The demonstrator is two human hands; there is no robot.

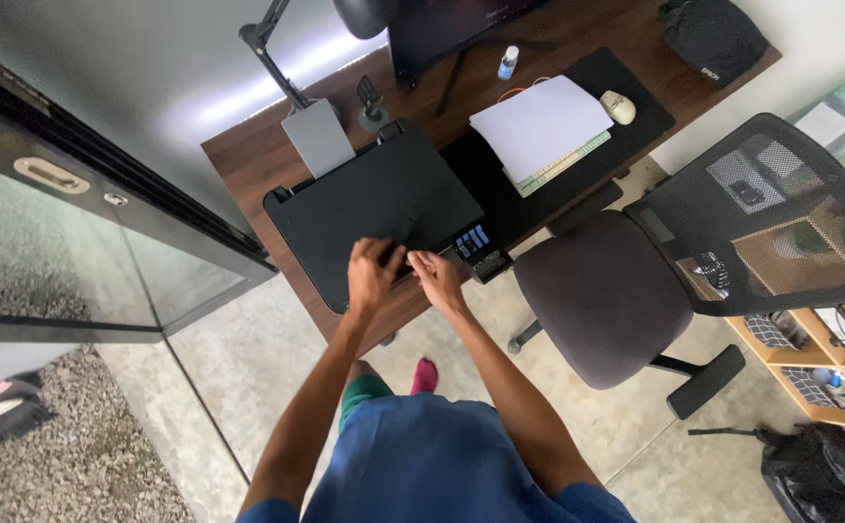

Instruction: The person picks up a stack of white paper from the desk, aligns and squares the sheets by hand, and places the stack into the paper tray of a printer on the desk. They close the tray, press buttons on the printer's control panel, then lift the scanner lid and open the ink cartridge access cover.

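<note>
Both hands, left hand (pixel 372 274) and right hand (pixel 438 277), rest curled on the front edge of a flat black printer (pixel 374 208); its small lit screen (pixel 473 240) sits just right of the fingers (pixel 390 260); grip unclear.

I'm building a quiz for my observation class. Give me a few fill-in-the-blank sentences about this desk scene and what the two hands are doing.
1. Both hands, the left hand and the right hand, rest on the front edge of the flat black ____.
2. The small lit control panel sits just to the ____ of the right hand.
3. The white sheet of paper lies on top of a pale ____.
4. The black mesh-backed office chair has nobody ____ in it.

Missing words: printer; right; keyboard; sitting
</note>
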